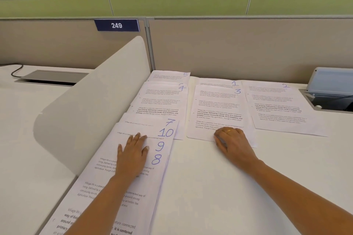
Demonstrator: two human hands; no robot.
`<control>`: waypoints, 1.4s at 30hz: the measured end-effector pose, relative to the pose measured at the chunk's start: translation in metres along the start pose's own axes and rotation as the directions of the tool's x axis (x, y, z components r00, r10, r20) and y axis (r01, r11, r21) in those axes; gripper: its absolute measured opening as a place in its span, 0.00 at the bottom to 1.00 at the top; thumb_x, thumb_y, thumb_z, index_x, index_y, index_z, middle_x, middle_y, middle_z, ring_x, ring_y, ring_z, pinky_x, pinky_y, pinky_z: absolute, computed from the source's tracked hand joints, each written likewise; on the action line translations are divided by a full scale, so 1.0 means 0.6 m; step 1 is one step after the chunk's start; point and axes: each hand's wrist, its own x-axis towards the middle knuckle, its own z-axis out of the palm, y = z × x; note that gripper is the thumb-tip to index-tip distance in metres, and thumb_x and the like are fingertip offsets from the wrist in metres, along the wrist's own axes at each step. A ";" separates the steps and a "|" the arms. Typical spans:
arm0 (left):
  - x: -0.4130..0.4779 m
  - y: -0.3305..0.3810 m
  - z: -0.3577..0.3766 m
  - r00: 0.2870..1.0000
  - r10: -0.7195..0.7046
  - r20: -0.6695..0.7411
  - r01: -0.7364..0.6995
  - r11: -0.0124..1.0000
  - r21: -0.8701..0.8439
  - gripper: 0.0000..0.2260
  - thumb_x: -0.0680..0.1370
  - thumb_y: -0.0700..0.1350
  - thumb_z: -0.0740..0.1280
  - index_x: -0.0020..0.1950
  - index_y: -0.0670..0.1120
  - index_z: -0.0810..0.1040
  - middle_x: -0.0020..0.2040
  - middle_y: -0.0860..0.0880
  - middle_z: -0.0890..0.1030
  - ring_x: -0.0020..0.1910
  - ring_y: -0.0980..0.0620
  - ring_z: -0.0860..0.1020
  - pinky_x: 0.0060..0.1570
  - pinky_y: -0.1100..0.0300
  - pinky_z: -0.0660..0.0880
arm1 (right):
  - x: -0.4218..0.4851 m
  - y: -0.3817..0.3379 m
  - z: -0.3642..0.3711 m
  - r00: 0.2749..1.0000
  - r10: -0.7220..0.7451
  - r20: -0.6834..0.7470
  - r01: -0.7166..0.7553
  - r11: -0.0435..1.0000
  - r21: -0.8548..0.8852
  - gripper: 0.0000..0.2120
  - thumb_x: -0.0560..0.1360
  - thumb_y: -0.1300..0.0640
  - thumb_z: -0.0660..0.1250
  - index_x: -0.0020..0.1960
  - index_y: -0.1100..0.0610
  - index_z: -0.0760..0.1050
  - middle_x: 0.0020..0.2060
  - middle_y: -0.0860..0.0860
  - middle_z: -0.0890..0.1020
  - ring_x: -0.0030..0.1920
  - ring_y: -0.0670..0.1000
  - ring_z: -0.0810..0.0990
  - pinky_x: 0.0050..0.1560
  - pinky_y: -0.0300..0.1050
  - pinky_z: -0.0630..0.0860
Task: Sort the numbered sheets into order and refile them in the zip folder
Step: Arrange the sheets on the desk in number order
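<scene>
White printed sheets with blue handwritten numbers lie spread on the white desk. At the near left, sheets 8, 9 and 10 overlap in a fan, with sheet 7 behind them. My left hand lies flat on this fan with straight fingers. Farther back are sheets 4 and 5. In the middle, sheet 3 covers most of sheet 1. My right hand, wearing a ring, has its fingers curled on sheet 3's near edge. Sheet 2 lies at the right. No zip folder shows.
A curved white divider rises left of the sheets. Beige partition panels close the back, with a blue sign "249". A cable hatch with a blue-grey lid sits open at the far right. A black cable lies at far left.
</scene>
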 end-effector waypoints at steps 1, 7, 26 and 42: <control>0.000 0.001 -0.001 1.000 -0.002 -0.001 0.002 1.000 0.007 0.20 0.83 0.48 0.50 0.76 0.52 0.56 0.78 0.53 0.52 0.77 0.54 0.48 0.73 0.48 0.45 | 0.000 -0.003 0.000 1.000 -0.013 0.002 0.013 1.000 0.003 0.15 0.76 0.50 0.54 0.44 0.54 0.78 0.42 0.46 0.82 0.46 0.51 0.81 0.48 0.48 0.73; 0.006 0.001 0.001 1.000 0.008 -0.009 -0.008 1.000 0.025 0.20 0.83 0.50 0.50 0.75 0.53 0.57 0.77 0.53 0.53 0.77 0.54 0.48 0.73 0.48 0.44 | 0.022 -0.028 0.009 0.998 -0.039 0.059 0.040 0.999 -0.021 0.16 0.74 0.47 0.55 0.48 0.52 0.79 0.49 0.46 0.82 0.52 0.49 0.80 0.51 0.52 0.73; 0.033 0.008 0.030 0.993 0.035 -0.113 -0.028 0.998 0.064 0.42 0.66 0.63 0.29 0.76 0.54 0.57 0.77 0.55 0.55 0.76 0.55 0.51 0.73 0.49 0.45 | 0.238 -0.134 0.057 0.754 0.359 0.550 -0.433 0.901 0.005 0.27 0.79 0.43 0.57 0.70 0.58 0.60 0.65 0.57 0.72 0.67 0.58 0.67 0.68 0.56 0.58; 0.031 0.010 0.028 0.994 0.034 -0.108 -0.025 0.997 0.078 0.42 0.65 0.63 0.29 0.76 0.54 0.56 0.77 0.55 0.54 0.76 0.55 0.51 0.73 0.50 0.45 | 0.256 -0.140 0.048 0.718 0.626 0.304 -0.674 0.517 0.528 0.13 0.75 0.64 0.65 0.59 0.60 0.75 0.53 0.57 0.81 0.52 0.55 0.79 0.48 0.42 0.72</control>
